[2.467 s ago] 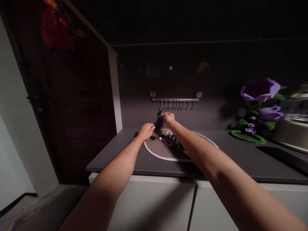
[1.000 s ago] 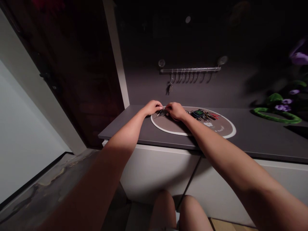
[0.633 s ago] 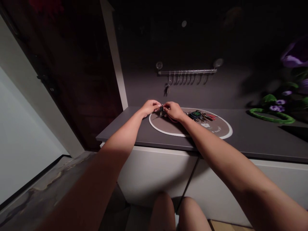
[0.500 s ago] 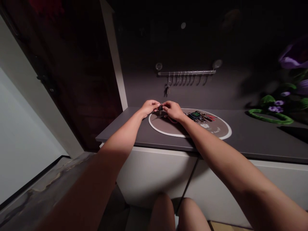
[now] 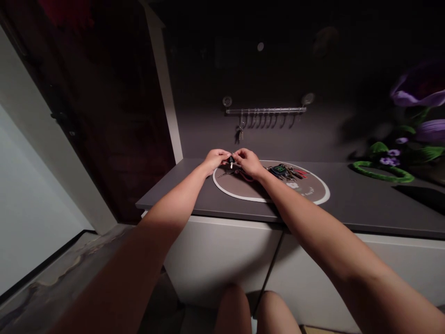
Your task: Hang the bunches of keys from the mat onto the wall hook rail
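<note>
Just above the left end of an oval mat (image 5: 239,191), a black-headed key (image 5: 231,162) hangs blade down between both hands. My left hand (image 5: 216,160) pinches it from the left, fingers closed. From the right, my right hand (image 5: 247,161) pinches at its top, where a small ring seems to be. Below the hands, more keys (image 5: 225,174) lie on the mat, partly hidden by my right hand. To the right of that hand rests a pile of keys (image 5: 290,172) with red and dark heads, beside a dark round fob (image 5: 278,170) with a green mark.
A clear rail (image 5: 266,111) with several hooks is fixed to the dark wall, and a small bunch of keys (image 5: 241,131) hangs at its left end. Purple flowers (image 5: 422,95) and a green fuzzy loop (image 5: 378,174) stand right on the grey counter (image 5: 347,204). A dark door (image 5: 114,116) is at left.
The view has shifted slightly. Both hands stay together over the mat's left end, and the key between them has turned a little, its blade now showing more brightly.
</note>
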`<move>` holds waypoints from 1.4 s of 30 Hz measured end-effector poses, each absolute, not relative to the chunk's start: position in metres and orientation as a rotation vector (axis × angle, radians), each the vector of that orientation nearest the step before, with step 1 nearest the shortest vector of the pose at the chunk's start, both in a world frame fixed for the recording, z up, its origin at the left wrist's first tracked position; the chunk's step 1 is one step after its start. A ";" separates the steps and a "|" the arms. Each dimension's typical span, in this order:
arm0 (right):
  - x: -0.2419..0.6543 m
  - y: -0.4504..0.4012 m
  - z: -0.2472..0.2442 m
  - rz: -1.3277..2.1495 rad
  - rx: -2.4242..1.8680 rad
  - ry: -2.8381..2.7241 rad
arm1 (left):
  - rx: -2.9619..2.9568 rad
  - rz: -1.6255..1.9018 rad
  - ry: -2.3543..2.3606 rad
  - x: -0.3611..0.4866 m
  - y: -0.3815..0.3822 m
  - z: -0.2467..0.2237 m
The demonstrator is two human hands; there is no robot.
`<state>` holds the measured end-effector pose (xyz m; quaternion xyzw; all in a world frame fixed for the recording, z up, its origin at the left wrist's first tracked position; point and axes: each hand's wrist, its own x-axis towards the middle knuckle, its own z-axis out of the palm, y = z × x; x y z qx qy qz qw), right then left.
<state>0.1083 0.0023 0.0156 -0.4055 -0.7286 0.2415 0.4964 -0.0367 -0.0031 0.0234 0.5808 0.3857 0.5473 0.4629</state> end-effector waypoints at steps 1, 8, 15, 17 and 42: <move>0.108 0.003 0.015 0.601 -0.980 -1.756 | 1.428 1.347 0.942 -0.037 -0.002 0.023; 0.111 0.009 0.013 0.598 -0.968 -1.735 | 1.463 1.344 0.875 -0.037 0.003 0.018; 0.113 0.004 0.015 0.674 -0.875 -1.698 | 1.539 1.375 0.818 -0.036 0.002 0.017; 0.114 0.005 0.016 0.653 -0.860 -1.688 | 1.579 1.380 0.812 -0.036 0.003 0.016; 0.126 0.041 0.095 0.769 -0.914 -1.088 | 2.480 1.254 1.430 -0.023 0.006 0.010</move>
